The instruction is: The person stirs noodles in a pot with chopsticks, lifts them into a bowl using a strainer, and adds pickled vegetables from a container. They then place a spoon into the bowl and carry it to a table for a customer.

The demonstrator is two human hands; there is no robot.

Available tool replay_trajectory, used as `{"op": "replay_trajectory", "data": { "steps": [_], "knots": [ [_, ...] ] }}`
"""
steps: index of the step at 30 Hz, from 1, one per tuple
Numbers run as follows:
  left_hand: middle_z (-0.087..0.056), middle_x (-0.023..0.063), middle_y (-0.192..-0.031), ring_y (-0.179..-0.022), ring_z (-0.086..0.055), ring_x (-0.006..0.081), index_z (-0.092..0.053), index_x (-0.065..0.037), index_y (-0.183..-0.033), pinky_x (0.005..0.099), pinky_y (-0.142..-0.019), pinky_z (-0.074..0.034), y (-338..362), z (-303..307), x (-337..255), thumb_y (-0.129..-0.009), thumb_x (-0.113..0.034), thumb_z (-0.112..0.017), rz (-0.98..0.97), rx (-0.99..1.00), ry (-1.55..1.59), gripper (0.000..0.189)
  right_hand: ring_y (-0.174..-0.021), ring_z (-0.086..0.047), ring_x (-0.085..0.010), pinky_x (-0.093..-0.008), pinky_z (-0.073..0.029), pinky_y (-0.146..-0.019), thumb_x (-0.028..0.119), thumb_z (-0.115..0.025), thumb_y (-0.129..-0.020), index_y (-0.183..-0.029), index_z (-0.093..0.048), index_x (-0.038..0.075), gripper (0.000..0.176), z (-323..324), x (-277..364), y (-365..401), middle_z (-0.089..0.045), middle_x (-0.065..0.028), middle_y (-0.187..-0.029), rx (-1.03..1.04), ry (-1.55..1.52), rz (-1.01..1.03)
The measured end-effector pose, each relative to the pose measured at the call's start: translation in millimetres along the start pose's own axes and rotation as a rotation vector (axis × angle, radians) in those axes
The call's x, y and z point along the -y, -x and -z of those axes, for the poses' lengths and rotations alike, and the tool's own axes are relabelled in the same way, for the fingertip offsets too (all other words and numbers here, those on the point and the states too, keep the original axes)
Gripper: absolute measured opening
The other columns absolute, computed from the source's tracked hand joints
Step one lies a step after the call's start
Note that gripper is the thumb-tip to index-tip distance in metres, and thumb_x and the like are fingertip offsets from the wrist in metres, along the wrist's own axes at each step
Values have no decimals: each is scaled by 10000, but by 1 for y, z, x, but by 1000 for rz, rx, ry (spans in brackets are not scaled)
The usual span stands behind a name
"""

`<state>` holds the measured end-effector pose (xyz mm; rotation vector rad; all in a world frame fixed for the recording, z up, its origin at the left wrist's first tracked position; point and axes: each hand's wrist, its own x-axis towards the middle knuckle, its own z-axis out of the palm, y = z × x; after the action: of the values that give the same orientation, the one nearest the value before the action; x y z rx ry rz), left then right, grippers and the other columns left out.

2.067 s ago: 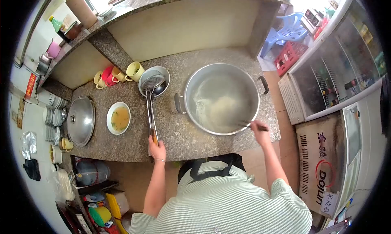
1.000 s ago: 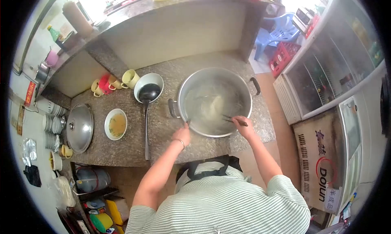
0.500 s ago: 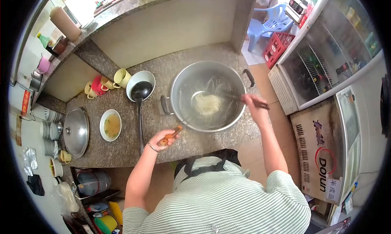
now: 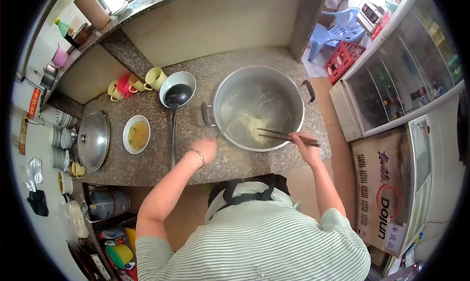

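Observation:
My right hand is closed around dark chopsticks, whose tips reach over the near rim of a big metal pot. Pale noodles lie bunched in the cloudy water near the tips, with loose strands farther back. My left hand is a fist with its back turned up, just left of the pot's near rim. Half a second ago it gripped an orange-handled strainer; the handle is now hidden under the hand, and the strainer's basket cannot be made out.
Left of the pot, a black ladle rests in a white bowl. Farther left are a bowl of soup, a metal lid and yellow cups. A glass-door fridge stands right.
My left hand has turned over and its orange handle is out of sight. The noodles have shifted toward the pot's near side. My right hand has brought the chopsticks nearer, and the view has shifted.

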<state>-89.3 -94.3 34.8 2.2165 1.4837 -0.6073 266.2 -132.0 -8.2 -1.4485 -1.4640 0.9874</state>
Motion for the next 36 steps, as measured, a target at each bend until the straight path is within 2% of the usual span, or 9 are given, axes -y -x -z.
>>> {"op": "replay_trajectory", "data": {
  "steps": [4, 7, 10, 16, 20, 25, 29, 32, 36],
  "knots": [
    [-619, 262, -926, -763, -651, 344, -457, 80, -1141, 435, -659, -531, -18, 11, 10, -792, -16, -421, -108, 191, 52, 364, -782, -637, -178, -286, -499, -710, 115, -580, -882, -937, -664, -1, 153, 22, 8, -1, -668, -119, -872, -138, -62, -50],
    [-600, 134, -819, -570, -591, 156, -468, 39, -1099, 282, -451, -499, -15, 23, 22, -886, -135, -447, 57, 435, 817, 275, -799, -634, -157, -286, -504, -717, 129, -579, -881, -924, -656, -17, 170, 25, 17, -1, -670, -109, -867, -73, 294, 31],
    [-596, 90, -843, -517, -544, 103, -428, -26, -1202, 245, -410, -452, -16, 10, 43, -919, -152, -451, 90, 527, 1266, 311, -797, -637, -174, -284, -495, -717, 138, -596, -868, -910, -659, -1, 159, 27, 24, 1, -670, -114, -872, -155, -183, -98],
    [-595, 82, -826, -504, -527, 76, -460, -16, -1158, 202, -416, -449, -25, -34, 69, -908, -155, -510, 42, 550, 1732, 290, -746, -638, -216, -309, -489, -678, 129, -594, -857, -912, -656, 15, 141, 41, 2, -31, -659, -127, -852, -361, 157, 99],
    [-589, 71, -819, -523, -552, 85, -466, 7, -1146, 229, -428, -475, -21, -12, 47, -899, -143, -513, 78, 436, 1480, 293, -702, -625, -301, -349, -488, -635, 129, -610, -823, -920, -663, 38, 143, 17, -9, -9, -640, -175, -831, -9, 353, -2],
    [-630, 183, -857, -620, -646, 258, -430, 81, -1134, 379, -502, -516, -20, -2, 14, -841, -71, -469, -112, 32, -22, 332, -777, -649, -245, -315, -504, -722, 108, -589, -849, -934, -671, 21, 146, 1, -5, 9, -671, -146, -862, -49, -152, -165],
    [-628, 241, -885, -640, -648, 313, -405, 110, -1128, 407, -531, -513, -17, 10, -3, -824, -51, -442, -152, 9, -79, 345, -789, -648, -193, -302, -503, -717, 111, -584, -864, -915, -668, -6, 153, 18, 15, 5, -678, -126, -851, -150, 148, 41],
    [-630, 187, -857, -608, -643, 261, -403, 88, -1148, 377, -509, -515, -23, 29, -6, -852, -87, -461, -18, 387, 150, 349, -779, -643, -178, -300, -502, -710, 116, -584, -867, -918, -669, -3, 154, 25, 14, 5, -678, -115, -835, -78, 208, 17],
    [-596, 66, -811, -526, -569, 127, -429, -2, -1163, 277, -465, -494, -33, 8, 33, -919, -169, -469, 67, 543, 931, 298, -766, -641, -169, -301, -502, -704, 116, -588, -865, -927, -669, 1, 154, 30, 2, 4, -676, -114, -820, -162, -14, -97]
  ]
}}
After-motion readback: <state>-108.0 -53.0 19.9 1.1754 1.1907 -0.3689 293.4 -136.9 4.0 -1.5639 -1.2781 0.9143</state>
